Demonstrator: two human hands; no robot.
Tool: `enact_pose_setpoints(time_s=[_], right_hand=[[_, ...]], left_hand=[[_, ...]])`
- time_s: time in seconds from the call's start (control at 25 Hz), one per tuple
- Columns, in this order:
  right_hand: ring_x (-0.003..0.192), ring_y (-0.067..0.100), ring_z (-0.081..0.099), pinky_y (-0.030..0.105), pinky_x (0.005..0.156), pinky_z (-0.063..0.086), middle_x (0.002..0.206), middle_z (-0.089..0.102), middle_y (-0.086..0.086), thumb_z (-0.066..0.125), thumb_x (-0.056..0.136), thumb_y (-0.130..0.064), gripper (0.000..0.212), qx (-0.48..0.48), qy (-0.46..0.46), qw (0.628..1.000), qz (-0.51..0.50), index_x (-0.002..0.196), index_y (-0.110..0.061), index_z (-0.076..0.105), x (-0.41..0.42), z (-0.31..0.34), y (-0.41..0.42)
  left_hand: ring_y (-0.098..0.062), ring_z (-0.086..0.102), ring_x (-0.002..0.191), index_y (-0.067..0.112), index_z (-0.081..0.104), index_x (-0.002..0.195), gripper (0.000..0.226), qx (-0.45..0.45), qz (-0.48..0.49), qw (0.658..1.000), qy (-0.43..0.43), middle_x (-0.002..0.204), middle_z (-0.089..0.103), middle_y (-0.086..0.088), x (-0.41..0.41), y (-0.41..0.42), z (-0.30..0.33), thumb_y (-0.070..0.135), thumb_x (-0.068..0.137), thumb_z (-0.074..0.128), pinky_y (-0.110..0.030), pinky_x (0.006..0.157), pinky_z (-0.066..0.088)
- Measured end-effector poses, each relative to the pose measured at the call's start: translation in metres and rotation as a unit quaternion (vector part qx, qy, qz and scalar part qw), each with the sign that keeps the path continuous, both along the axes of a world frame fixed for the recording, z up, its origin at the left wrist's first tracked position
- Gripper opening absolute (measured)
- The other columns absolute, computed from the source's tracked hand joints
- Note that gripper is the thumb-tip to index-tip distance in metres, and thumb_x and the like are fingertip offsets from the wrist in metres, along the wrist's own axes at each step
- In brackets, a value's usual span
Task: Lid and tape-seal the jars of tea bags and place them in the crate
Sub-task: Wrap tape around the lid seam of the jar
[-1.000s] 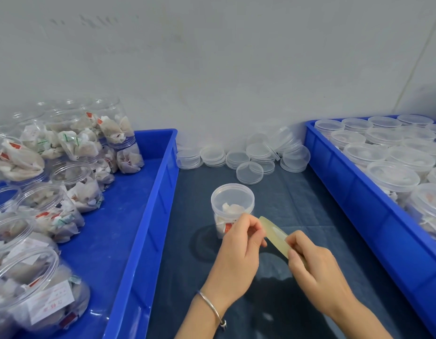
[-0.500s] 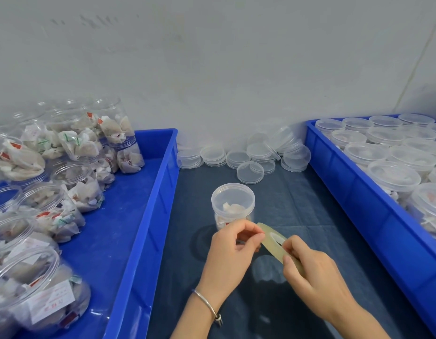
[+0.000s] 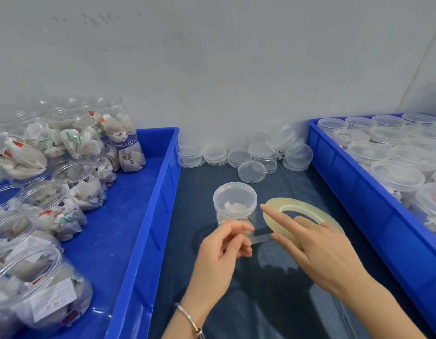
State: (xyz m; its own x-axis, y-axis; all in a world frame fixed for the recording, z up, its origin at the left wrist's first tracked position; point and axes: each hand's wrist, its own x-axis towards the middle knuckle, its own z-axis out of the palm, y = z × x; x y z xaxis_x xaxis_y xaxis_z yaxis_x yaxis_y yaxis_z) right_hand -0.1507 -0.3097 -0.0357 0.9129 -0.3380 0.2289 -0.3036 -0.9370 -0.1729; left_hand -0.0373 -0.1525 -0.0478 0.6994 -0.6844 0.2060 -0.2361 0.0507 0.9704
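Note:
A small clear jar (image 3: pixel 234 204) with a lid on and tea bags inside stands on the dark mat between two blue crates. My right hand (image 3: pixel 317 243) holds a thin yellowish tape roll (image 3: pixel 292 204) just right of the jar, index finger stretched along it toward the jar. My left hand (image 3: pixel 226 243) pinches the free end of a clear tape strip (image 3: pixel 261 238) pulled from the roll, just in front of the jar.
The left blue crate (image 3: pixel 148 216) holds several open jars of tea bags (image 3: pixel 72 187). The right blue crate (image 3: pixel 359 196) holds several lidded jars (image 3: pixel 395 172). Loose clear lids (image 3: pixel 251 171) lie stacked along the wall behind the jar.
The tape roll has turned from edge-on to nearly flat and moved up beside the jar. A short strip now stretches between my two hands, which have drawn apart.

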Motion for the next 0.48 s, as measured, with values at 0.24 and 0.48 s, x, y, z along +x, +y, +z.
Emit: enact_pose_setpoints(time_s=[0.24, 0.48], right_hand=[[0.054, 0.018, 0.047, 0.026, 0.057, 0.037, 0.066, 0.046, -0.005, 0.012, 0.094, -0.060, 0.051, -0.073, -0.017, 0.997, -0.002, 0.144, -0.051, 0.007, 0.006, 0.000, 0.009], [0.041, 0.022, 0.034, 0.032, 0.047, 0.032, 0.058, 0.036, -0.003, 0.023, 0.094, -0.043, 0.052, -0.182, -0.074, 0.979, -0.045, 0.143, -0.033, 0.037, 0.026, 0.004, 0.008]], left_hand=[[-0.014, 0.067, 0.074, 0.015, 0.071, 0.079, 0.009, -0.021, 0.052, 0.998, 0.040, 0.076, 0.071, -0.002, -0.002, 0.005, -0.009, 0.007, 0.077, 0.074, -0.020, 0.071, 0.054], [-0.009, 0.070, 0.073, 0.018, 0.074, 0.073, 0.014, -0.008, 0.164, 0.986, -0.023, 0.072, 0.073, 0.008, 0.020, -0.004, -0.008, 0.004, 0.074, 0.078, -0.021, 0.071, 0.055]])
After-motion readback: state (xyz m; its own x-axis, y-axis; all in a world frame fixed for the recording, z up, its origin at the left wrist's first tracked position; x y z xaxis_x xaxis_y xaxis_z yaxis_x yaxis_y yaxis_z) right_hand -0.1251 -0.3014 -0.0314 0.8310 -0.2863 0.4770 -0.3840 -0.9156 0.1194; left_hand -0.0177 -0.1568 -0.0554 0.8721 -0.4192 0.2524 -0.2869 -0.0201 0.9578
